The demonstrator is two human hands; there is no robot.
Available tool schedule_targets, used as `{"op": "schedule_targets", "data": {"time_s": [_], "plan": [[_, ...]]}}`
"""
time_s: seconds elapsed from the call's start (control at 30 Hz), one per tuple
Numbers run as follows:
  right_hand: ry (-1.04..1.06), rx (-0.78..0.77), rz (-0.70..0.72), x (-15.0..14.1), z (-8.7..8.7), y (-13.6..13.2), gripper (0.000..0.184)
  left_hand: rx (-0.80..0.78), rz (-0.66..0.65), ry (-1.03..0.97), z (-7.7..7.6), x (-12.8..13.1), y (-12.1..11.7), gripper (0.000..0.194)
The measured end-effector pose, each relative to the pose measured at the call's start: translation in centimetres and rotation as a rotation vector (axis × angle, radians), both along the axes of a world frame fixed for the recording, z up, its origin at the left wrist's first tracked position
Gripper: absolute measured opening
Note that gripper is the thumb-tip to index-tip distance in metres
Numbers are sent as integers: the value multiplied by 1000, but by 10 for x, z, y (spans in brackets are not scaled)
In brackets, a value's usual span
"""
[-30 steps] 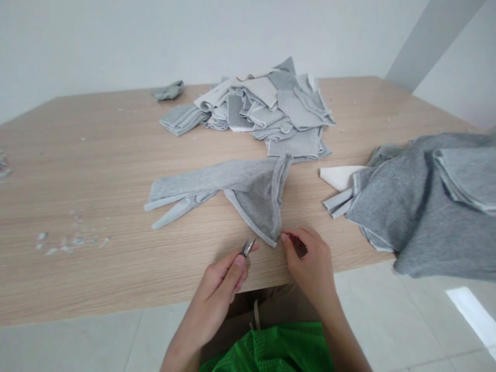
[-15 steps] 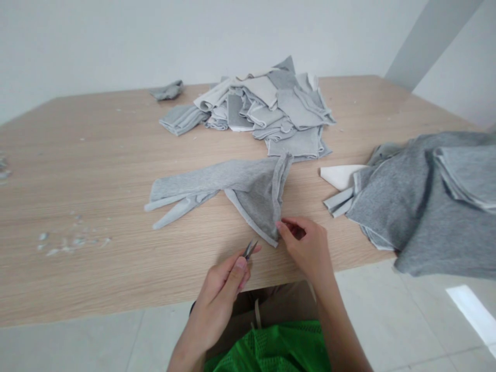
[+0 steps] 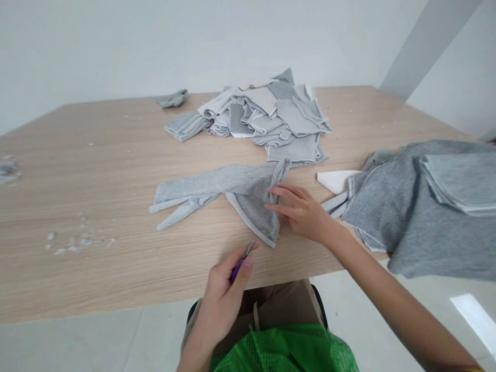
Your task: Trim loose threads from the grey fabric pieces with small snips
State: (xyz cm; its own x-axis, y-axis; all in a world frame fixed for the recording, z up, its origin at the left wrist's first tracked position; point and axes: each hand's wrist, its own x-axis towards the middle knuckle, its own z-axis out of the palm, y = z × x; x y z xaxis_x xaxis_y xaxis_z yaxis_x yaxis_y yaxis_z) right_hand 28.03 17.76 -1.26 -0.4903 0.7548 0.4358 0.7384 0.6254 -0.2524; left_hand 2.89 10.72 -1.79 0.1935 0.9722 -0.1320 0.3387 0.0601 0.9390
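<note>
The cloth (image 3: 209, 181) lies on the table (image 3: 135, 279) straight out in front of me, its long part reaching to my left and a darker, flared part spreading toward my right. I have the right hand (image 3: 304, 214) open over that flared part, two fingers stretched apart with their tips at the thick folded edge; it looks like a light touch rather than a pinch, though the thumb is hidden from me. My left hand (image 3: 222, 294) is closed around the snips (image 3: 240, 263), purple handle in the palm and metal blades poking out past the thumb. The blades slant up toward the cloth's lower corner, near it but apart; I can't make out how wide they stand. Beyond the cloth, near its upper right corner, sits a loose pile (image 3: 271, 113) of grey and off-white folded pieces, with a folded bundle (image 3: 188, 125) against its left side and a small crumpled piece (image 3: 174, 99) behind that. Over to my right, a large grey heap (image 3: 445, 206) hangs past the near edge of the table, with a white piece (image 3: 335, 181) and pale strips sticking out beside my right forearm. Off to my left I see lint (image 3: 83, 242) scattered, and a small clump (image 3: 8, 170) farther out.
</note>
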Motion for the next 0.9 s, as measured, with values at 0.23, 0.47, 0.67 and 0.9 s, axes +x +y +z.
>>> {"op": "schedule_targets", "data": {"time_s": [0.23,0.47,0.67,0.9], "plan": [[-78,109,231,1,-5,22,34,225,-83,347,10,27,12,48],[179,-134,187,-8,11,34,19,349,-12,567,15,44,38,31],[337,-436,105,-19,22,41,17,370,52,521,12,44,40,63],[545,-761,114,-20,9,49,11,281,114,525,5,62,36,50]]}}
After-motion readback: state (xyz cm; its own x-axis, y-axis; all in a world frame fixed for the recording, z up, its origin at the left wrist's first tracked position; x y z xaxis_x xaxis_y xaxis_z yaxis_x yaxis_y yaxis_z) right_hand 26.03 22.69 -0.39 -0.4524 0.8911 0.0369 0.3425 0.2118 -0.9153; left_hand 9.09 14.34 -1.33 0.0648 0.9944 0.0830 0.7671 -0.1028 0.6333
